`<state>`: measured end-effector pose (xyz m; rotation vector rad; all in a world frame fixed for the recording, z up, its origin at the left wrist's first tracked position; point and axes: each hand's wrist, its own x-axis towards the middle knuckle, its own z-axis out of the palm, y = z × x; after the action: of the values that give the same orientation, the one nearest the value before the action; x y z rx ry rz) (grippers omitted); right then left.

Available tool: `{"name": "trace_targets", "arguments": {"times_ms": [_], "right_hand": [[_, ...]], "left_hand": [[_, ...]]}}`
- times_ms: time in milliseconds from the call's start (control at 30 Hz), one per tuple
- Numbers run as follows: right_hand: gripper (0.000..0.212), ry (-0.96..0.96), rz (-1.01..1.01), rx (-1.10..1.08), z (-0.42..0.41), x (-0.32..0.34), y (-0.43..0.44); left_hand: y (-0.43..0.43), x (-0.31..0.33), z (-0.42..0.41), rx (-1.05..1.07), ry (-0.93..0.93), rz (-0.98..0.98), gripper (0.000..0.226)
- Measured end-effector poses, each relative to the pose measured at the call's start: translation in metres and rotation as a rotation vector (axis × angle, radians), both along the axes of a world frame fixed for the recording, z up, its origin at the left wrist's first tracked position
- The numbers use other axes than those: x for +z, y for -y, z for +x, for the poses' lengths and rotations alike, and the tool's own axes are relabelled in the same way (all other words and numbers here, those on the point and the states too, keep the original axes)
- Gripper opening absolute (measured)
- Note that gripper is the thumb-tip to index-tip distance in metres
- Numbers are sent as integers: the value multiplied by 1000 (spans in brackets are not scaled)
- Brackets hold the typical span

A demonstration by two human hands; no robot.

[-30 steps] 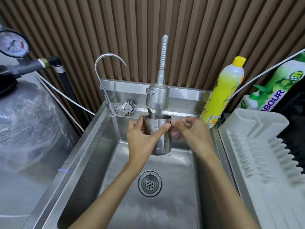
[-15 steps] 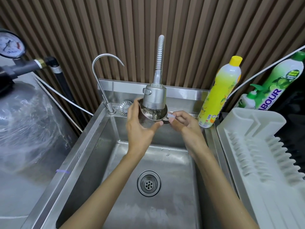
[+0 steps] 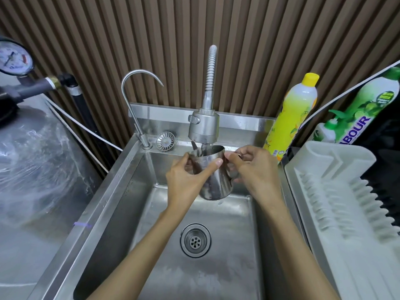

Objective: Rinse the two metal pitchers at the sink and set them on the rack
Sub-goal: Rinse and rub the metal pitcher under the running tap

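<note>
Two hands, left hand [image 3: 185,178] and right hand [image 3: 254,169], around one pitcher [image 3: 213,176] under the faucet [image 3: 203,126].

Silver pitcher [image 3: 213,174], yellow bottle [image 3: 296,111], brown striped wall [image 3: 238,40].

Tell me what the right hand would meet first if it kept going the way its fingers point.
The metal pitcher: the right hand points its fingers left and seems to pinch the handle there. Beyond it, the left hand grips the body.
</note>
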<state>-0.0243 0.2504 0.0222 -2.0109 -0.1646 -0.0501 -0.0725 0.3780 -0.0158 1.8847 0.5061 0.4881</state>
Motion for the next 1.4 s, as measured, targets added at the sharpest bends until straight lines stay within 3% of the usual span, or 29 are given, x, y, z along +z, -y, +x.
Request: {"name": "trace_targets", "arguments": {"times_ms": [133, 233, 300, 500, 567, 767, 900, 1000, 1067, 1200, 1333, 1400], "right_hand": [[17, 176, -158, 23, -2, 6, 0], [6, 131, -22, 70, 2, -1, 1], [11, 27, 157, 120, 5, -6, 0], [17, -310, 635, 297, 8, -28, -17], [14, -359, 700, 303, 4, -32, -20], [13, -325, 488, 190, -5, -23, -18], [18, -139, 169, 66, -4, -6, -10], [23, 74, -116, 3, -5, 7, -5], [20, 159, -197, 6, -9, 13, -4], [13, 184, -110, 45, -8, 9, 0], [19, -20, 247, 158, 3, -6, -2], [18, -122, 409, 212, 6, -14, -7]], "left_hand": [[2, -3, 5, -103, 36, -198, 41], [3, -4, 12, -132, 144, -291, 60], [1, -1, 16, -94, 225, -323, 75], [-8, 10, 8, 56, 315, 67, 78], [-10, 13, 4, 92, 291, 154, 79], [-11, 12, -7, 177, 137, 182, 84], [-8, 7, -7, 89, 23, 43, 61], [-7, 1, -5, -12, -9, -104, 30], [-4, -1, -3, -96, 2, -210, 29], [-4, -3, 9, -181, 99, -365, 52], [-9, 2, 18, -133, 214, -349, 76], [-11, 5, 18, -73, 246, -247, 86]]}}
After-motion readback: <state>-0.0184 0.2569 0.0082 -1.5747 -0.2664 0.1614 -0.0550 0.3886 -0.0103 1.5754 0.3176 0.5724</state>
